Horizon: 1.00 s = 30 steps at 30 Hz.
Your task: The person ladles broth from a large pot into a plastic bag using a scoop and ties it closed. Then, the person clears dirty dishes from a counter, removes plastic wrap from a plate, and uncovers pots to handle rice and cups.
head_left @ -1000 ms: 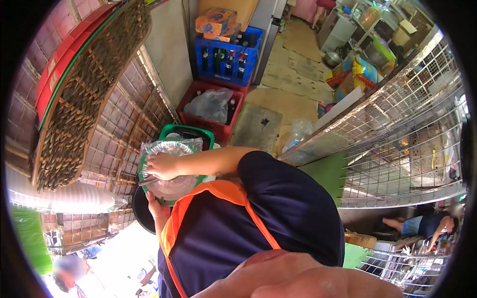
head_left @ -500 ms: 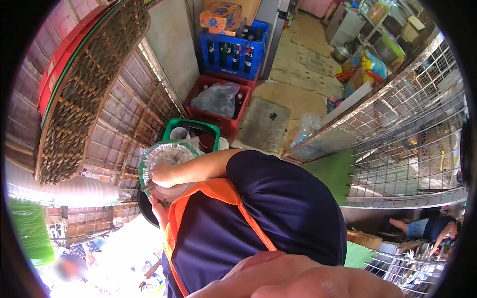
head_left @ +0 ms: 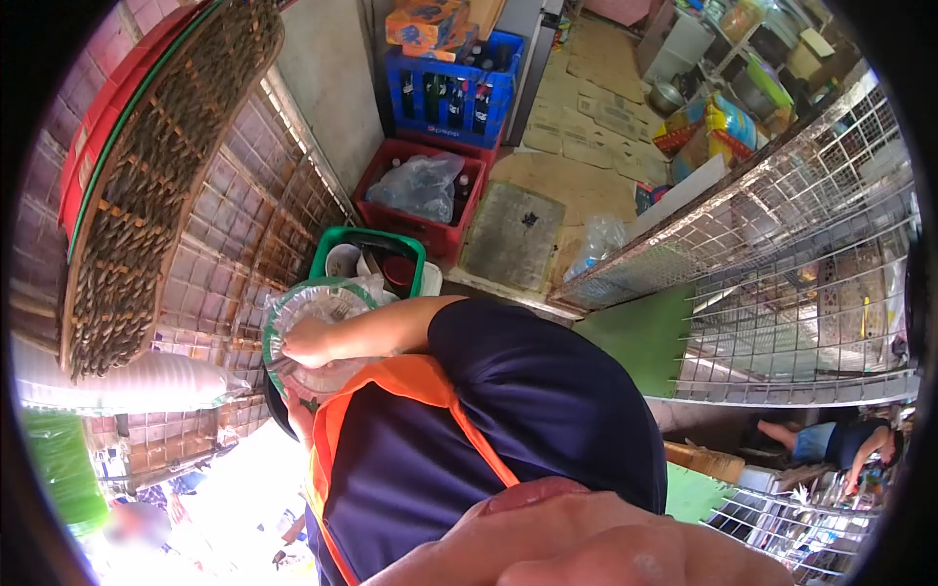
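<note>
A round green-rimmed container (head_left: 270, 337) lined with clear plastic sits at left centre, close to the orange apron. My right hand (head_left: 311, 344) is over its inside, fingers closed round a thin grey utensil (head_left: 284, 366); its far end cannot be made out. Against the container's lower edge is my left hand (head_left: 301, 418), which grips the rim from the side and below, partly hidden by the apron. Whitish material inside is partly covered by plastic and my right forearm. A dark round vessel (head_left: 277, 402) shows beneath.
Beyond the container are a green bin (head_left: 420, 256) with cups, a red crate (head_left: 376, 210) holding a plastic bag and a blue bottle crate (head_left: 405, 122). Wire mesh (head_left: 782, 205) runs along the right. One person (head_left: 845, 444) is at the far right, another (head_left: 137, 525) lower left.
The view has shifted slightly. My right hand has moved a little within the container, still closed on the utensil. More of the green bin shows now. My left hand stays at the rim.
</note>
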Motion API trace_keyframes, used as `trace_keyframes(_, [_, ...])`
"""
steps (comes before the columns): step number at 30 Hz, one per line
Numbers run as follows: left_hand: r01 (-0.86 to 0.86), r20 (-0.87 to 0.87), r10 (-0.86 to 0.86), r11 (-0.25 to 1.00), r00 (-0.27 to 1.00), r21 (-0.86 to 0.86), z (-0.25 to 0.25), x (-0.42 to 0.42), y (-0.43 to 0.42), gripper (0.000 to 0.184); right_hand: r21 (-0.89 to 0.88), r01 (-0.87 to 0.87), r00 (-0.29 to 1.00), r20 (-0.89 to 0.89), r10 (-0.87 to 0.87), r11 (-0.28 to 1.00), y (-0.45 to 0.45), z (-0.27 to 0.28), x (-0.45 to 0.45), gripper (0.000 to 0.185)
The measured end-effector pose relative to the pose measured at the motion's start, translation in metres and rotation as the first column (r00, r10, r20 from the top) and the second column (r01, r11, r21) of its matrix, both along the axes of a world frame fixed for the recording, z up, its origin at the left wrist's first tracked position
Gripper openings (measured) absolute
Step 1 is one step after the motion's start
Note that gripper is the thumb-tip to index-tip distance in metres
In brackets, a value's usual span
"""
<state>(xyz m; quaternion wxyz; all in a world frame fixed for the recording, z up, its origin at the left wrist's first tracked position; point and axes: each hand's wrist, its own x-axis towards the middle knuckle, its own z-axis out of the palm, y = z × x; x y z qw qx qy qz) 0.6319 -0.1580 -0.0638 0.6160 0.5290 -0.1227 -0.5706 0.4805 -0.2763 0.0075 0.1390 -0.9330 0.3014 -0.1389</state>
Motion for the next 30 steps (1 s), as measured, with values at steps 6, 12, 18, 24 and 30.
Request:
trace_keyframes(6, [-0.023,0.027,0.022,1.0,0.999,0.004,0.008,0.025,0.011,0.05,0.095,0.174,0.957,0.217,-0.191,0.98,-0.027,0.048,-0.031,0.017])
trace_keyframes(12, [-0.057,0.039,0.057,0.998,0.998,0.006,0.014,0.045,0.026,0.05,0.242,0.457,0.889,-0.108,-0.444,0.856,-0.083,-0.061,-0.079,0.018])
trace_keyframes(18, [-0.022,-0.138,0.013,0.998,0.99,-0.065,0.019,0.051,0.027,0.047,0.289,0.685,0.709,-0.05,-0.704,0.669,-0.078,-0.045,-0.099,0.05])
trace_keyframes(24, [-0.134,-0.303,0.095,0.985,0.948,-0.11,0.016,0.039,0.009,0.034,0.824,-0.469,0.744,0.174,-0.646,-0.318,-0.038,-0.037,-0.071,0.045])
trace_keyframes(30, [0.145,-0.261,-0.181,0.978,0.948,-0.153,0.057,0.038,0.014,0.045,0.808,-0.55,0.608,0.213,-0.765,-0.212,-0.02,-0.029,-0.078,0.042])
